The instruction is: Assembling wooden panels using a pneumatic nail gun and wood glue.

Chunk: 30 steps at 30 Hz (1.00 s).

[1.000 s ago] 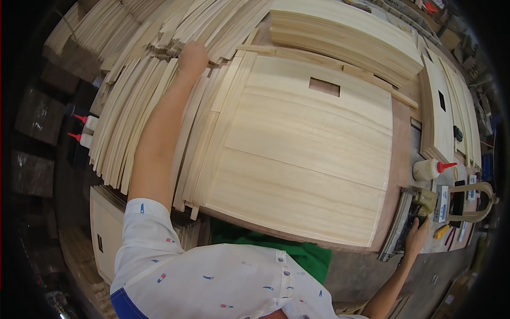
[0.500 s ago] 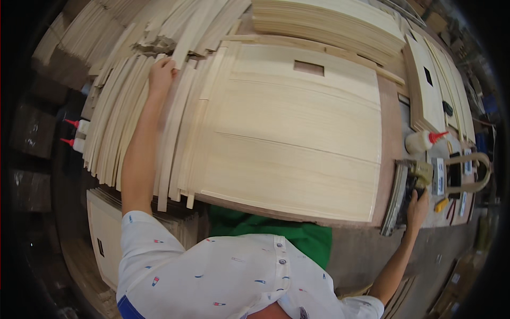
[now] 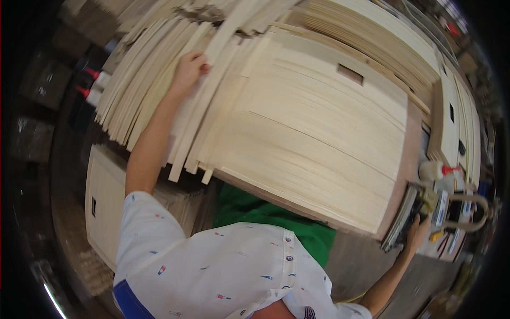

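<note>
Fingers curled, my left hand (image 3: 191, 70) is closed at the edge of a long pale wooden strip (image 3: 206, 94), gripping it beside a row of similar strips (image 3: 135, 80). My fingertips are partly hidden. My right hand (image 3: 418, 233) is wrapped round the handle of a nail gun (image 3: 402, 215) with a long dark magazine, at the right end of the bench. Between my hands lies a flat pale wooden panel (image 3: 319, 133) with grooves and a small rectangular cut-out (image 3: 350, 75).
Stacked boards (image 3: 372, 42) rise behind the panel, and more cut-out panels (image 3: 443, 119) stand at the right. A red-capped glue bottle (image 3: 433, 170) and a looped hose (image 3: 478, 212) are near the nail gun. Red-tipped bottles (image 3: 94, 95) sit at the far left.
The whole view has tilted, shifting the bench in the picture. My left hand has come a little nearer to me along the strips. My right hand stays on the nail gun.
</note>
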### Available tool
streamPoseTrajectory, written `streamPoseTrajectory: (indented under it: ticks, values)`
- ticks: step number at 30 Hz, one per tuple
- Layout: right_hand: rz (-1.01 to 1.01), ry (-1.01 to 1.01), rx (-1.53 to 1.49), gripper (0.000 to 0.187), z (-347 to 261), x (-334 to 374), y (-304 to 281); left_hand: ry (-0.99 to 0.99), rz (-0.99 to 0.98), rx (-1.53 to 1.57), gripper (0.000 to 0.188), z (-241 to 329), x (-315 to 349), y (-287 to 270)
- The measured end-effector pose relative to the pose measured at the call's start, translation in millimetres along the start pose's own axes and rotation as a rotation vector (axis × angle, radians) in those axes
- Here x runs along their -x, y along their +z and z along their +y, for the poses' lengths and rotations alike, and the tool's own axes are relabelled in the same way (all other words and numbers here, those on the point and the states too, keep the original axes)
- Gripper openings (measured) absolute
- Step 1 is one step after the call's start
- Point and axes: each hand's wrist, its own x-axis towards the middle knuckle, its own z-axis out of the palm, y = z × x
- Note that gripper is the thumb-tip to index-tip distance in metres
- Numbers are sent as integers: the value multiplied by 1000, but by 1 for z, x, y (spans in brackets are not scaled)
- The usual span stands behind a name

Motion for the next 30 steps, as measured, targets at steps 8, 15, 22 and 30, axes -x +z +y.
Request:
streamPoseTrajectory:
  ticks: [8, 15, 22, 30]
  values:
    - [-56, 4, 93, 51, 17, -8, 8, -25, 115, 140, 15, -4, -49, 37]
    - [-31, -25, 142, 49, 24, -11, 12, 467, 486, -994, 40, -13, -15, -20]
    - [-43, 17, 132, 50, 34, -9, 9, 251, 352, -929, 42, -14, 15, -46]
    - [-73, 14, 135, 54, 10, -3, 3, 233, 277, -1007, 36, 0, 16, -46]
